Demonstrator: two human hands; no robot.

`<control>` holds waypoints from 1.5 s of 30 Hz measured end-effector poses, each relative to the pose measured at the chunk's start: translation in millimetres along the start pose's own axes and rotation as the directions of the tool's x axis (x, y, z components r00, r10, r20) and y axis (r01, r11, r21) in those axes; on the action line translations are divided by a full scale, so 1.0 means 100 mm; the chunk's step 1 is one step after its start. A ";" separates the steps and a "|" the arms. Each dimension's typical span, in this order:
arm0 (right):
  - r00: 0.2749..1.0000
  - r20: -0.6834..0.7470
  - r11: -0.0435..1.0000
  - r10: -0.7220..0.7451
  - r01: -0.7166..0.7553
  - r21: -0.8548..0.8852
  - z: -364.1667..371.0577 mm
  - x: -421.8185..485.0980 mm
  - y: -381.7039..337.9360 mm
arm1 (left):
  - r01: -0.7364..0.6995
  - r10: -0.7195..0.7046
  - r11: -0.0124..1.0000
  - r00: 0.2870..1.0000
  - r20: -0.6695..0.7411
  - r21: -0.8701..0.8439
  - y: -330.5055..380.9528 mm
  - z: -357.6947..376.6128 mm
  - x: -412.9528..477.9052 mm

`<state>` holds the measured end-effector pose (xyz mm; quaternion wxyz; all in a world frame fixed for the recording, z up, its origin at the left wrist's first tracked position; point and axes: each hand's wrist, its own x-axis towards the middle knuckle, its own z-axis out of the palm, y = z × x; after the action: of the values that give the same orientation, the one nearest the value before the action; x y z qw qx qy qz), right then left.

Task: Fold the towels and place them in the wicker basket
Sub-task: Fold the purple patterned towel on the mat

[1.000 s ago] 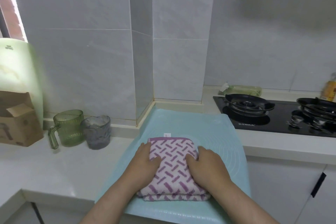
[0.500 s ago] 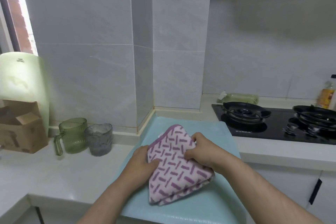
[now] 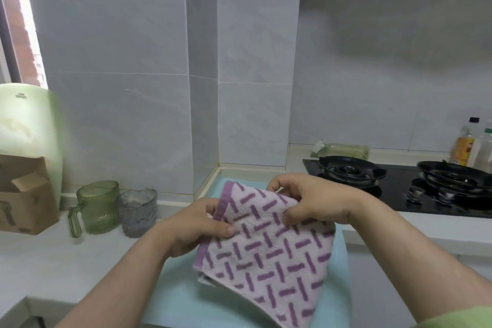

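A folded pink towel (image 3: 269, 253) with purple dashes and a purple border is held up off the light blue mat (image 3: 173, 303), tilted toward me. My left hand (image 3: 197, 224) grips its left edge, thumb on top. My right hand (image 3: 314, 200) pinches the towel's upper right edge, fingers curled round it. No wicker basket is in view.
A green glass mug (image 3: 97, 206) and a grey glass cup (image 3: 137, 212) stand on the white counter at left, beside a cardboard box (image 3: 24, 194) and a pale green appliance (image 3: 29, 120). A black gas hob (image 3: 399, 181) and bottles (image 3: 471, 146) lie to the right.
The towel lay flat on the mat under both palms; both hands have since taken hold of it and lifted it toward me. The camera has tilted upward.
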<state>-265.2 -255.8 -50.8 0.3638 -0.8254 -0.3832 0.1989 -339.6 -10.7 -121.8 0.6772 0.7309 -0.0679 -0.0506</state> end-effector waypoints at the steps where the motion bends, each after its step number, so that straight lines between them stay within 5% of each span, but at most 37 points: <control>1: 1.000 -0.007 0.999 0.005 -0.005 0.038 -0.04 0.02 0.03 | 0.023 -0.023 0.997 1.000 0.004 -0.075 -0.02 0.02 0.00; 4: 0.976 -0.199 0.960 0.087 -0.029 0.280 -0.04 0.14 0.27 | 0.076 -0.121 0.957 0.982 -0.144 -0.280 -0.25 0.06 0.06; 6: 0.908 -0.322 0.880 0.267 -0.093 0.466 0.11 0.21 0.51 | 0.144 -0.225 0.922 0.954 -0.198 -0.358 -0.44 0.06 0.07; 9: 0.781 -0.282 0.751 0.557 -0.329 0.572 0.44 0.22 0.81 | 0.238 -0.354 0.882 0.904 -0.238 -0.406 -0.66 0.05 0.09; 11: 0.734 -0.285 0.733 0.617 -0.404 0.547 0.56 0.22 0.91 | 0.263 -0.366 0.898 0.892 -0.264 -0.354 -0.68 0.05 0.12; 21: 0.782 -0.188 0.748 0.594 -0.450 0.488 0.76 0.26 0.84 | 0.093 -0.207 0.924 0.937 -0.280 -0.371 -0.79 0.02 0.07; 28: 0.961 -0.122 0.628 0.248 -0.063 0.776 0.95 0.13 0.91 | -0.048 -0.115 0.887 0.940 -0.320 -0.460 -0.83 0.02 0.01; 34: 0.885 -0.391 0.759 0.255 0.067 0.647 1.07 0.18 0.99 | 0.005 -0.067 0.989 0.909 -0.411 -0.150 -0.78 0.16 0.03; 45: 0.839 -0.429 0.823 0.335 -0.038 0.567 1.05 0.32 1.13 | 0.092 -0.057 0.995 0.816 -0.576 0.031 -0.79 0.25 0.02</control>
<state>-253.8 -233.1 -206.3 0.6461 -0.7467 -0.1156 0.1081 -339.0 -29.5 -202.0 0.6424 0.7335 0.1663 0.1472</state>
